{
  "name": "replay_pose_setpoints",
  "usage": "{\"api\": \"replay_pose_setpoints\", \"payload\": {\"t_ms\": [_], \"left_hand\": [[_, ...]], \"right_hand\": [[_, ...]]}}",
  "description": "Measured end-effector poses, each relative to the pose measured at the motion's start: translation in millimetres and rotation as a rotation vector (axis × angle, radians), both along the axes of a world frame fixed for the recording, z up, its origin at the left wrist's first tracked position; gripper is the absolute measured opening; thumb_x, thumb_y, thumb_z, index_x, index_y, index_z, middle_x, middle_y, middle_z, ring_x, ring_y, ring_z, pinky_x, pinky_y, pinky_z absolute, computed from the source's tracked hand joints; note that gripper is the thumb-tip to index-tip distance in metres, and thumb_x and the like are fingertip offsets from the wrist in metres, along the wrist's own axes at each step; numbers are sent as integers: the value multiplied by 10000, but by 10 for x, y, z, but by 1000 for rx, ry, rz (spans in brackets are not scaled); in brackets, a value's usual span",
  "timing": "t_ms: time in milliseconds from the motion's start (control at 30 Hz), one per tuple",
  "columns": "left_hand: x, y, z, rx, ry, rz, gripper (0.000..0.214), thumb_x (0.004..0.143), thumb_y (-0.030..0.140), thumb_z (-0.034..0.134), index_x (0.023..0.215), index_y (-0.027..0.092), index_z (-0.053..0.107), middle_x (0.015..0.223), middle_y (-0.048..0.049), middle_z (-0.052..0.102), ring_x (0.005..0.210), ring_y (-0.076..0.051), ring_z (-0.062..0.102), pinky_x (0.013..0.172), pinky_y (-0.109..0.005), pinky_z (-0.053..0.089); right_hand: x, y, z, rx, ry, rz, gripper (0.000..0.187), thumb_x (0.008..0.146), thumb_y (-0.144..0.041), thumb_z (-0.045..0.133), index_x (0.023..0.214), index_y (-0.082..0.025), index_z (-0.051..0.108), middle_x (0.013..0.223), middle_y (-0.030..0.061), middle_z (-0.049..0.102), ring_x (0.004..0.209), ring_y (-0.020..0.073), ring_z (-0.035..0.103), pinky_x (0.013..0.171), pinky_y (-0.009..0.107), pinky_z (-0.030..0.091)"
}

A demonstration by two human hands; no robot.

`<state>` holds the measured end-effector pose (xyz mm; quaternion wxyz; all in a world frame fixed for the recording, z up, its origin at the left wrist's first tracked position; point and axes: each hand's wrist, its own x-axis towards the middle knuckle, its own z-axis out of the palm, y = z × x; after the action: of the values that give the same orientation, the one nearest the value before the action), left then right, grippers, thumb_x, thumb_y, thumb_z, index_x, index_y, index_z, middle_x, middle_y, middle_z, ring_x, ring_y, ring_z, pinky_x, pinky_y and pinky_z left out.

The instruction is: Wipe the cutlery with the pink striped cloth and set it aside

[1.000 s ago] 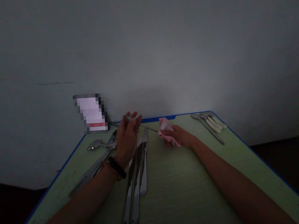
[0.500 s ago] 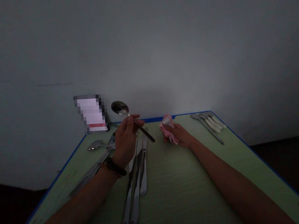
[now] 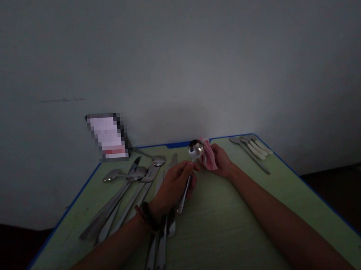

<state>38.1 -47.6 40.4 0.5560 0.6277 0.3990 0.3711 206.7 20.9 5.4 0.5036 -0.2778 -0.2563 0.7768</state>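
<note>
A shiny metal spoon is pinched at its neck by my left hand, bowl up and handle slanting down toward me. Close by on the right, my right hand grips a folded pink and white cloth. The spoon's bowl overlaps the cloth's left edge; whether they touch I cannot tell. Below and left of my left hand lie several table knives, partly covered by my wrist. More spoons and other cutlery lie in a loose pile farther left.
A phone-like device with a blurred screen leans against the grey wall at the back left. Several white-handled pieces of cutlery and a long metal piece lie at the back right of the green, blue-edged table.
My left hand has brought the spoon to the right, up to the cloth, and turned its bowl upward. The cloth has opened out a little in my right hand, which stays in about the same place.
</note>
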Motion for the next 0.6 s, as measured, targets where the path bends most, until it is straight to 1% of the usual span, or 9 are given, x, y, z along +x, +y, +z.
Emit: {"api": "replay_pose_setpoints", "payload": {"t_ms": [67,133,267,400,467,600], "left_hand": [[3,-3,1,9,32,0,308,863,448,417,884,184,576,488,70,491,326,-62,427,321,-158,322],[2,6,-12,10,57,36,304,855,439,423,866,180,581,479,68,500,311,-62,427,313,-158,311],[-11,32,-58,10,72,102,302,843,440,436,844,175,583,490,60,521,304,-64,437,304,-159,308],[-15,34,-80,34,85,96,313,849,448,428,873,181,589,486,65,521,296,-64,435,303,-161,308],[-12,34,-89,42,100,89,318,851,450,425,889,182,593,484,66,518,297,-66,437,301,-160,309],[-15,58,-131,19,142,53,335,853,457,422,913,179,599,500,58,529,303,-69,445,300,-160,315]], "right_hand": [[-22,22,-14,-4,-22,-17,232,788,-221,373,694,-161,576,598,13,594,531,120,516,556,226,453],[-39,33,-17,4,-39,-36,214,801,-203,388,735,-154,586,642,14,610,572,118,530,599,223,459],[-51,40,-26,75,-21,-82,166,819,-259,465,792,-156,593,727,13,628,656,118,557,699,233,470],[-38,60,-54,93,-20,-141,141,815,-248,492,836,-166,606,784,9,642,729,120,578,774,234,470],[-31,65,-64,87,-28,-141,154,818,-236,483,860,-164,612,825,18,654,767,129,591,790,243,474],[-3,51,-64,95,-4,-119,233,840,-273,428,912,-162,620,904,41,677,841,162,613,816,297,483]]}}
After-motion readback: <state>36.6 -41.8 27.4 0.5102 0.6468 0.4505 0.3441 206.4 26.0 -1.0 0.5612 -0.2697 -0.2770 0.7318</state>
